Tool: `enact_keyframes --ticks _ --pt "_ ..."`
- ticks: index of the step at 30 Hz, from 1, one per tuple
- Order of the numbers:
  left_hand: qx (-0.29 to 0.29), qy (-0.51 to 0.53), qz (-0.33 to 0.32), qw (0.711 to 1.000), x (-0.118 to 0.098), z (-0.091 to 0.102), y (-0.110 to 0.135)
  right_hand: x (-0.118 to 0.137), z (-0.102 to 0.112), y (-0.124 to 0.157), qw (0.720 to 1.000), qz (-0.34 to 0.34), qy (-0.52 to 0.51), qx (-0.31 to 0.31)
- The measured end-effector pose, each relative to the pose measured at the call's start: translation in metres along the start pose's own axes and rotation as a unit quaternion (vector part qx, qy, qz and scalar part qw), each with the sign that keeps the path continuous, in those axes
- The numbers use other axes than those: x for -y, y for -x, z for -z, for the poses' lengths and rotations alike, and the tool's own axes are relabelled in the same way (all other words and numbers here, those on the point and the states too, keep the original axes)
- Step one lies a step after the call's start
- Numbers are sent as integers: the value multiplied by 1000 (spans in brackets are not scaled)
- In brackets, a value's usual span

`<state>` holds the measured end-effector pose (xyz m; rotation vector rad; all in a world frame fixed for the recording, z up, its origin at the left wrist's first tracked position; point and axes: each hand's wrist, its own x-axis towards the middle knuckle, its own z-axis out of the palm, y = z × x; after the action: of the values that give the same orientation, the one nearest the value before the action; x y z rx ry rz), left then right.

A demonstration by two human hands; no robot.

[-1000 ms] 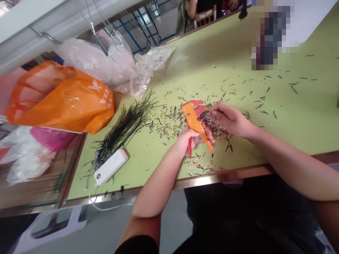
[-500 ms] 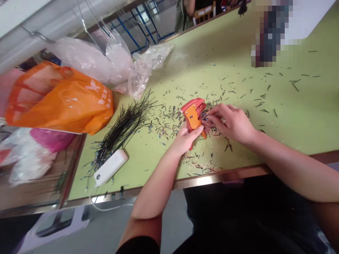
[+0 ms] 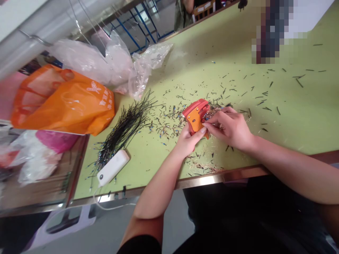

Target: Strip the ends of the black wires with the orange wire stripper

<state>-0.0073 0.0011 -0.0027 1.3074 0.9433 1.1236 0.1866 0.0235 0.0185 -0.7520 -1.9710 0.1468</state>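
L hand (image 3: pixel 188 141) is closed round the lower body of an orange-and-red wire stripper (image 3: pixel 195 115), fingers curled, thumb across the tool, firm hold. R hand (image 3: pixel 229 128) is half closed right beside the stripper's head, thumb and index pinched toward it; can't tell if a wire is in the pinch, too thin/hidden. Stripper sits about mid-length on the green counter (image 3: pixel 296 120), just in from the near edge, held clear of the top.

Stripper looks light + stiff, prob plastic body w/ sprung handles; best held by the grip, away from the head. Wires look thin, springy, easy to tangle or slip, so pinch close to the end.

Wire offcuts (image 3: pixel 169 123), some w/ blue ends, are scattered all round the hands. Loose bundle of long black wires (image 3: pixel 123 132) lies left of them, w/ a white power bank (image 3: pixel 113 167) touching its near end by the near edge. Orange plastic bag (image 3: pixel 66 102) and clear plastic bags (image 3: pixel 143 67) sit at the far-left corner. Tan fibre scraps (image 3: pixel 203 166) lie near the near edge.
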Motion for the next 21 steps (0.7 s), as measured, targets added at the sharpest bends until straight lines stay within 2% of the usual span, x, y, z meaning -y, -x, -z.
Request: enact_keyframes --ticks 9,21 --pt "-23 -12 -29 999 -3 -4 -1 3 2 0 999 43 20 16" --pt "-9 -102 -60 993 0 1 4 8 -1 2 1000 25 16 -2"
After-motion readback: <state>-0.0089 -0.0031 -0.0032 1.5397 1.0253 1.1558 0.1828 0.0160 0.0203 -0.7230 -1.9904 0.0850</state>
